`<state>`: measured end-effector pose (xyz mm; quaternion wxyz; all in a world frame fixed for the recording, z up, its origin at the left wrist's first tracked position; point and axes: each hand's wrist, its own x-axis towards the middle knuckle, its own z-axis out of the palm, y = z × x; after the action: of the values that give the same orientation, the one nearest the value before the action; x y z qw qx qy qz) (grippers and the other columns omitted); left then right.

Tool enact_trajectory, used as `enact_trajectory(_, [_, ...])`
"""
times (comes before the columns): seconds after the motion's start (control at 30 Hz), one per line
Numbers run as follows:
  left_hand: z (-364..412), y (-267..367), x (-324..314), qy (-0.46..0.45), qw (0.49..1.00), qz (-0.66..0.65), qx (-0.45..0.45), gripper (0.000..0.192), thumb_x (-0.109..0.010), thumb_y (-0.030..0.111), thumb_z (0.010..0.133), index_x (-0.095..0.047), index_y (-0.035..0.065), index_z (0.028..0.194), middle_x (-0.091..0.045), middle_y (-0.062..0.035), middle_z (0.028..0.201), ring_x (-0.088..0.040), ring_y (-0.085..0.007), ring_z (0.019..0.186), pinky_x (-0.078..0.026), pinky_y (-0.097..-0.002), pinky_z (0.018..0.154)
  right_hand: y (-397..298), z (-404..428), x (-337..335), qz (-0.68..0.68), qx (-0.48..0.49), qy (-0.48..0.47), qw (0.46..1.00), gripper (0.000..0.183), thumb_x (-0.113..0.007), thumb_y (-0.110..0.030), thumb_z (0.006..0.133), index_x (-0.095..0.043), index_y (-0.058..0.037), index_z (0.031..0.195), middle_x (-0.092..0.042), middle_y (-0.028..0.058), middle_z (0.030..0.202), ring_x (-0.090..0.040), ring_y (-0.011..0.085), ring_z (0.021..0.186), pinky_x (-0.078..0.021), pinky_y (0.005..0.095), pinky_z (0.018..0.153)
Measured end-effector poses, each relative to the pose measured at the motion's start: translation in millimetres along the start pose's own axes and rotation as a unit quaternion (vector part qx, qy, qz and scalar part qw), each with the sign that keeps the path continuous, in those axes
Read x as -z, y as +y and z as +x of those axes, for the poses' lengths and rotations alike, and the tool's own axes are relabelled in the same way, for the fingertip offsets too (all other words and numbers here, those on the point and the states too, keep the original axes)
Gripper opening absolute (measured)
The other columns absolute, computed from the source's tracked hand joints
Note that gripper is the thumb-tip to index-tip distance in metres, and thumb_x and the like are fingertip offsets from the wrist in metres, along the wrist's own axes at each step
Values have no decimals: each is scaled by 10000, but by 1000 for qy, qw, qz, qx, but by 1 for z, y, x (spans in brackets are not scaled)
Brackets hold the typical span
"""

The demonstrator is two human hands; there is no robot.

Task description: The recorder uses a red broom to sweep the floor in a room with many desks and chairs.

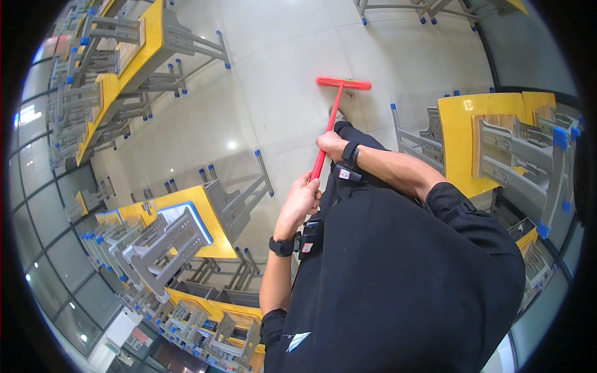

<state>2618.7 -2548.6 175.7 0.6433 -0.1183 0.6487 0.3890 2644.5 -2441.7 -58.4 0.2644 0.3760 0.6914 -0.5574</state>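
A red broom (344, 84) rests head-down on the pale tiled floor (284, 93) ahead of me. Its red handle (334, 112) slants back towards my body. My left hand (301, 199) is wrapped around the handle's upper end, near my waist. Farther down the shaft, my right hand (332, 143) grips it too. Small dark debris (349, 94) lies on the floor just behind the broom head, close to the tip of my shoe (341, 113).
Yellow desks (205, 200) with upturned grey chairs (172, 247) on top stand to my left. Another yellow desk (459, 135), also bearing a chair (517, 154), is close on my right. A longer desk row (135, 60) stands at the far left; grey desk legs (392, 7) show ahead.
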Motion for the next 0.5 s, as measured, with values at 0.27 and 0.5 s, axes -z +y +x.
enact_trajectory(0.27, [36, 78, -9, -67, 986, 133, -73, 363, -424, 335, 830, -422, 36, 1037, -480, -6, 675, -464, -70, 511, -395, -192, 454, -61, -31, 94, 434, -91, -24, 896, 90, -488, -125, 694, -435, -65, 651, -403, 16, 511, -339, 107, 397, -262, 266, 360])
enact_trajectory(0.5, [161, 114, -2, -140, 987, 76, 24, 318, -454, 320, 820, -441, 19, 922, -565, -68, 732, -486, -102, 522, -406, -202, 452, -44, -103, 126, 742, -88, -145, 649, 102, -435, -110, 745, -419, -40, 672, -452, 38, 528, -448, 116, 421, -424, 208, 393])
